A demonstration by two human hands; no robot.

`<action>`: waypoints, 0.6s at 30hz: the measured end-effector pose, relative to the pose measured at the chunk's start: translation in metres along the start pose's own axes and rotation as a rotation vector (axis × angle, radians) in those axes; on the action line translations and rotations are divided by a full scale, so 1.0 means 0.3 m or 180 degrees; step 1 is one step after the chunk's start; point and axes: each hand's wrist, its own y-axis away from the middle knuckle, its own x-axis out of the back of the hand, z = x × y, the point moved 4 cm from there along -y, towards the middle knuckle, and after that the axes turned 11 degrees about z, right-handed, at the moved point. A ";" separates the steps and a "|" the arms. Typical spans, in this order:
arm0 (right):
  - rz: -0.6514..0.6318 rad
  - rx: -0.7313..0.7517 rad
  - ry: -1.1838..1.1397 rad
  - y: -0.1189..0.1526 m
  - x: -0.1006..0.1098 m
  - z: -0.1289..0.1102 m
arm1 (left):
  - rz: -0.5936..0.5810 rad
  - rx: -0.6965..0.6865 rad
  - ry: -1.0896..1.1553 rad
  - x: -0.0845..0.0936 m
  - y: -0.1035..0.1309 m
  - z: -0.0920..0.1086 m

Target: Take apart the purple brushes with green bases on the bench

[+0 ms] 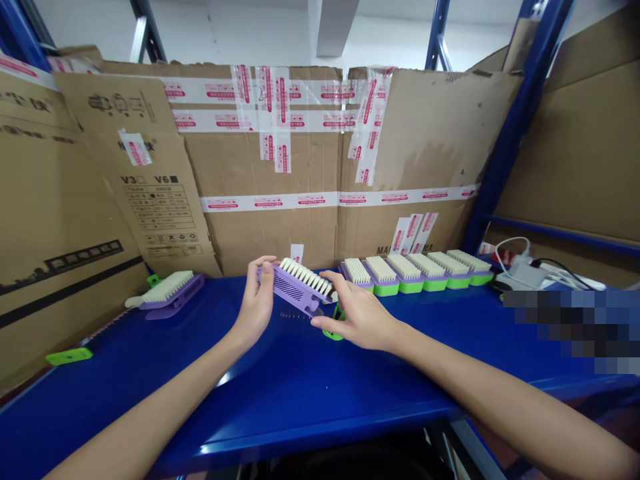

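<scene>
A purple brush (295, 288) with cream bristles is held above the blue table, tilted down to the right with its bristles up. My left hand (256, 303) grips its left end between thumb and fingers. At its right end, my right hand (363, 310) has fingers on the upper side and the thumb below. Beneath the right hand lies a green plastic part (334, 327), partly hidden. Several small screws (295, 316) seem to lie on the table under the brush.
A row of several finished-looking brushes (385, 275) in purple and green stands at the back right. Another purple brush (170, 293) rests at the left, with a green piece (69, 356) nearer the edge. Cardboard walls (270, 160) close off the back. Cables and a white adapter (527, 270) lie at the right.
</scene>
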 end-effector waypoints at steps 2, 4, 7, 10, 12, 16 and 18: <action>0.0089 -0.0024 -0.0037 -0.001 -0.004 0.012 | -0.0114 -0.0088 -0.0109 -0.008 0.009 0.017; 0.0214 -0.0043 -0.0171 -0.002 -0.008 0.027 | -0.0199 -0.0264 -0.0247 -0.016 0.010 0.034; 0.0404 -0.0075 -0.0397 -0.004 -0.012 0.048 | -0.0312 -0.0454 -0.0352 -0.026 0.002 0.051; 0.0551 -0.0114 -0.0522 -0.008 -0.015 0.065 | -0.0417 -0.0457 -0.0345 -0.034 -0.004 0.056; 0.0622 -0.0144 -0.0594 -0.011 -0.014 0.075 | -0.0453 -0.0429 -0.0345 -0.035 -0.004 0.056; 0.0715 -0.0077 -0.0476 -0.016 -0.007 0.087 | -0.0724 -0.0536 -0.0504 -0.032 -0.003 0.068; 0.0730 0.0005 -0.0347 -0.016 -0.006 0.091 | -0.0973 -0.0749 -0.0772 -0.029 -0.007 0.082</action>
